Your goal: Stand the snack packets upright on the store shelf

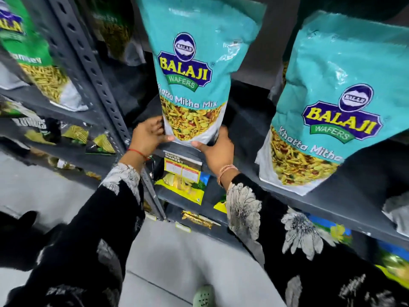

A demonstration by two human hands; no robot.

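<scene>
A tall teal Balaji snack packet (192, 69) stands upright at the front of the dark grey shelf (309, 196), near its left end. My left hand (148, 136) grips the packet's lower left corner. My right hand (218, 149) holds its lower right corner, thumb across the bottom edge. A second teal packet (336, 100) of the same kind stands to the right on the same shelf, leaning slightly forward, untouched.
A perforated grey upright post (95, 69) divides this bay from the left one, where green snack packets (33, 52) stand. Yellow and dark packets (183, 180) lie on the lower shelves. Grey floor and a green shoe (203, 295) are below.
</scene>
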